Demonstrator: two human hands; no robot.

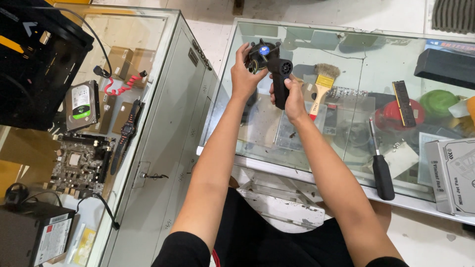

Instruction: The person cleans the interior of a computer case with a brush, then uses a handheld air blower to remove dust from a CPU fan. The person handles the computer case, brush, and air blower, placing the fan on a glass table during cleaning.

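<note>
Desk (346,44): a big glass case at 1 o'clock. You can see through the top to things kept inside, safe but easy to find.
Side glass case (163,29): at 10 o'clock. Small brown boxes (129,60) sit inside, under the glass.
Silver box (452,173): at 3 o'clock, on the desk edge. Its flap looks shut, so I cannot tell what is in it.
Green board (81,163): at 9 o'clock, flat on top of the side case, next to a metal disk drive (81,105).
Screwdriver (381,165): at 3 o'clock, lying close by, easy to grab.
Brush (322,86): at 1 o'clock, flat on the glass.
Little fan (261,53): at 12 o'clock, held up over the desk, right by the blower's front end.
Black blower (281,81): just beside the fan.
Left hand (243,74): fingers wrapped around the little fan, holding it steady.
Right hand (295,99): closed tight on the blower's handle, pointing it at the fan.
</note>
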